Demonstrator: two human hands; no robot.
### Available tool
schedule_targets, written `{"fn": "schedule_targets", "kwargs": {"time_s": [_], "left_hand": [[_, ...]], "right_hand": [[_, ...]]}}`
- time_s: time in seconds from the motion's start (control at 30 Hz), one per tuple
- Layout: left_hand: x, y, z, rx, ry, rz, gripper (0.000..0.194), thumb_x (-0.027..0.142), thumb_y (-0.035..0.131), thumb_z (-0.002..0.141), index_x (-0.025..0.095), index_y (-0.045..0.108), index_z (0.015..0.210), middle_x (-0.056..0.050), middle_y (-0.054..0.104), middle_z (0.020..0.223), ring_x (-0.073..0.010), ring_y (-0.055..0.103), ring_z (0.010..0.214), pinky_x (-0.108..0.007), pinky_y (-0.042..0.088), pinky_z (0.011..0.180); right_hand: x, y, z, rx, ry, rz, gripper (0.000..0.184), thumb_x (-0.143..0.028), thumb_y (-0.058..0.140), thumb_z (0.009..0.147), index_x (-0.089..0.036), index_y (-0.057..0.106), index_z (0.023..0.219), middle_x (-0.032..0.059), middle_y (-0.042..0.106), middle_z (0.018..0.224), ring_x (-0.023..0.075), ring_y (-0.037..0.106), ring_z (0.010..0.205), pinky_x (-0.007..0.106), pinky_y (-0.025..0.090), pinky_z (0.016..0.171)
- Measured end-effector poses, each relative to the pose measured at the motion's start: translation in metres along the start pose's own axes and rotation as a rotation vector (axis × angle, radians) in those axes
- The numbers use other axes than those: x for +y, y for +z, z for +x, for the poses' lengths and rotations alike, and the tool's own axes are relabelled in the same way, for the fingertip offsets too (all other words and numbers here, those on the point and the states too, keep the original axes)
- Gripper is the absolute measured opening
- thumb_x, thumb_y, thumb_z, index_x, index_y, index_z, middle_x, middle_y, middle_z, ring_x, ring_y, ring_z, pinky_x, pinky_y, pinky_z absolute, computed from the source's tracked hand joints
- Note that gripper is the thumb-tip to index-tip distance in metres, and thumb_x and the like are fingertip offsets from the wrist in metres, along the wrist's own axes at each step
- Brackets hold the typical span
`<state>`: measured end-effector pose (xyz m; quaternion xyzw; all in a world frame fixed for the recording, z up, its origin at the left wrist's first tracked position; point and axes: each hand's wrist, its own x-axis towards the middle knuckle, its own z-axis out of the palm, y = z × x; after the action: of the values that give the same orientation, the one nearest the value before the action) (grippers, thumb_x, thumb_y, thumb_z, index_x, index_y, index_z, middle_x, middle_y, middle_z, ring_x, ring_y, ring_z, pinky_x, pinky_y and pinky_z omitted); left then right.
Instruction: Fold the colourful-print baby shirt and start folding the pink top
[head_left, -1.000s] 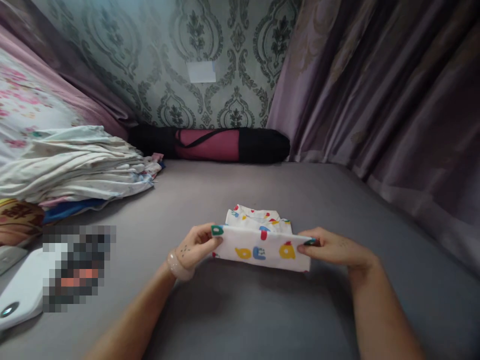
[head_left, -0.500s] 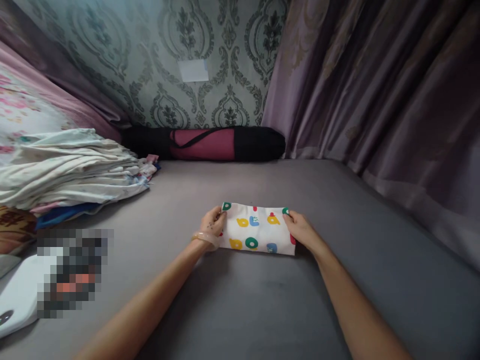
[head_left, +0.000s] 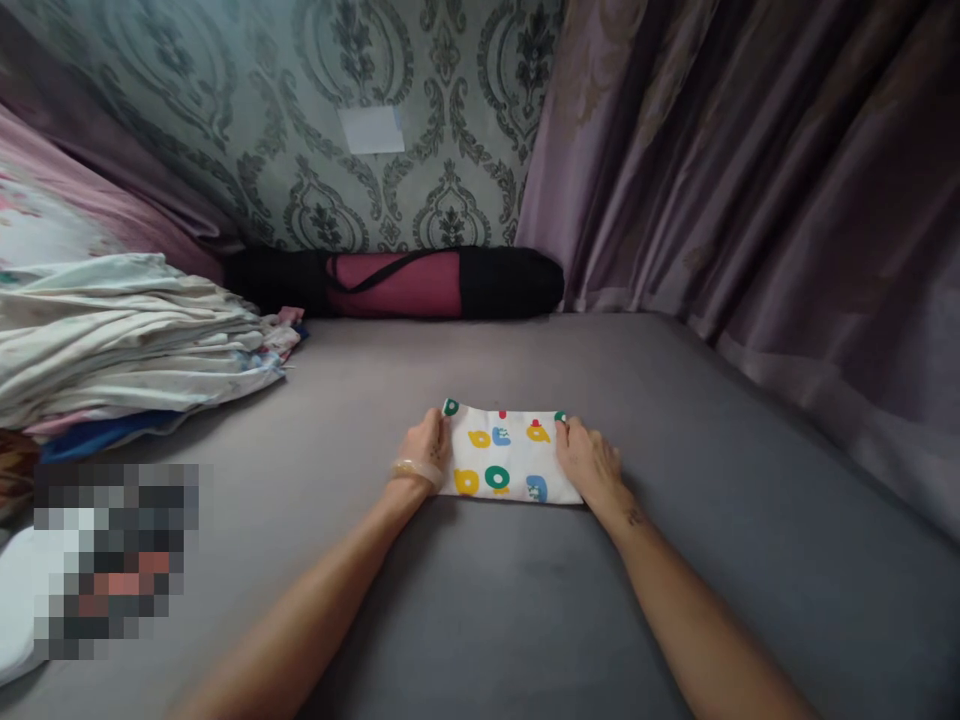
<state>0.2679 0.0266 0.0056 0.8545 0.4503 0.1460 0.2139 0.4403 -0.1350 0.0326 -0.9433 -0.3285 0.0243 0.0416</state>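
Observation:
A folded white cloth (head_left: 517, 458) with a colourful print of green, yellow, blue and red figures lies in front of me on the grey sheet (head_left: 480, 610). My left hand (head_left: 426, 445), with a pale bangle (head_left: 417, 472) at the wrist, is closed on the cloth's left edge. At the opposite edge my right hand (head_left: 589, 460) grips the cloth near its far right corner. The fingertips of both hands are partly hidden.
To the left lies a heap of pale folded clothes (head_left: 135, 330), with a blue piece (head_left: 112, 435) under it. A black and maroon long bag (head_left: 397, 285) lies along the patterned wall. Purple curtains (head_left: 637, 170) hang at the right. A partly blurred-out white object (head_left: 22, 590) is at lower left.
My right hand has turned over the cloth's right edge, its back now facing up more. The cloth looks lower and flatter against the sheet. The whole view has shifted slightly.

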Motion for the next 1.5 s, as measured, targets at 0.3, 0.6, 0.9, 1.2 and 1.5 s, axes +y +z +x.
{"fn": "schedule_targets", "kwargs": {"time_s": [0.3, 0.6, 0.9, 1.2, 1.5], "left_hand": [[-0.018, 0.002, 0.004, 0.101, -0.062, -0.168, 0.03, 0.039, 0.046, 0.089, 0.015, 0.054, 0.103, -0.003, 0.062, 0.065, -0.0193, 0.063, 0.067, -0.028, 0.045, 0.064], [0.0, 0.003, -0.032, 0.08, 0.571, 0.135, 0.045, 0.039, 0.035, 0.094, 0.015, 0.046, 0.131, -0.015, 0.042, 0.142, -0.0286, 0.03, 0.136, -0.046, 0.028, 0.11], [0.001, 0.014, -0.035, -0.188, 0.498, 0.317, 0.064, 0.054, 0.03, 0.093, 0.018, 0.031, 0.145, -0.016, 0.022, 0.152, -0.032, 0.019, 0.141, -0.051, 0.02, 0.111], [-0.003, 0.01, -0.034, -0.222, 0.421, 0.236, 0.086, 0.069, 0.033, 0.085, 0.008, 0.026, 0.146, -0.019, 0.019, 0.152, -0.035, 0.014, 0.141, -0.053, 0.017, 0.111], [-0.011, 0.004, -0.017, -0.016, 0.216, -0.37, 0.042, 0.033, 0.037, 0.092, 0.012, 0.055, 0.123, -0.014, 0.057, 0.129, -0.0231, 0.053, 0.118, -0.037, 0.04, 0.101]], "right_hand": [[0.007, -0.003, 0.004, -0.047, 0.032, 0.013, 0.044, -0.036, 0.025, 0.098, -0.013, 0.062, 0.104, 0.0184, 0.068, 0.091, 0.0304, 0.066, 0.087, 0.037, 0.047, 0.072], [-0.032, 0.013, -0.02, 0.184, -0.609, 0.118, 0.052, -0.035, 0.024, 0.097, -0.011, 0.035, 0.142, 0.0106, 0.03, 0.15, 0.0236, 0.019, 0.14, 0.044, 0.013, 0.114], [-0.039, 0.034, -0.025, 0.01, -0.674, 0.109, 0.056, -0.04, 0.021, 0.097, -0.014, 0.03, 0.146, 0.0066, 0.02, 0.153, 0.0232, 0.014, 0.141, 0.046, 0.007, 0.115], [-0.018, 0.04, -0.009, 0.08, -0.349, 0.027, 0.061, -0.04, 0.024, 0.096, -0.003, 0.03, 0.144, 0.0172, 0.027, 0.15, 0.0288, 0.021, 0.139, 0.047, 0.015, 0.112], [-0.017, 0.013, -0.007, 0.132, -0.438, -0.019, 0.061, -0.039, 0.018, 0.097, -0.002, 0.028, 0.145, 0.0149, 0.022, 0.152, 0.0256, 0.015, 0.141, 0.045, 0.01, 0.114]]}}
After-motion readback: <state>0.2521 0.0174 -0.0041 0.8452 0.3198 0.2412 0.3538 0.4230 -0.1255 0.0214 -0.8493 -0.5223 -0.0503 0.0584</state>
